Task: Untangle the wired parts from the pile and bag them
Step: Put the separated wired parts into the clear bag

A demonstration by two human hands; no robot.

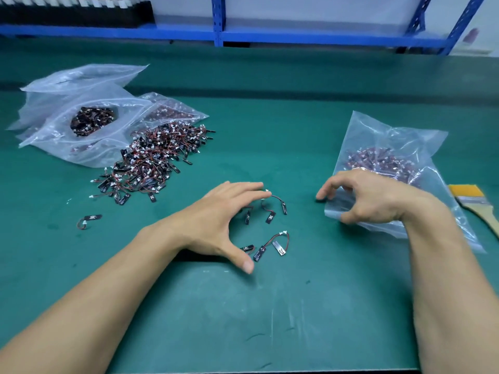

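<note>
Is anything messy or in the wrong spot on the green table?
Yes. One small black part with a red wire lies alone, apart from the big tangled pile of black wired parts, which lies spilled beside the clear plastic bags. Nothing looks broken.

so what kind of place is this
Most likely an electronics assembly or packing workbench. The table is covered with a green bench mat, a pile of small wired parts lies loose on it, and a clear bag holds more of the same parts.
</note>
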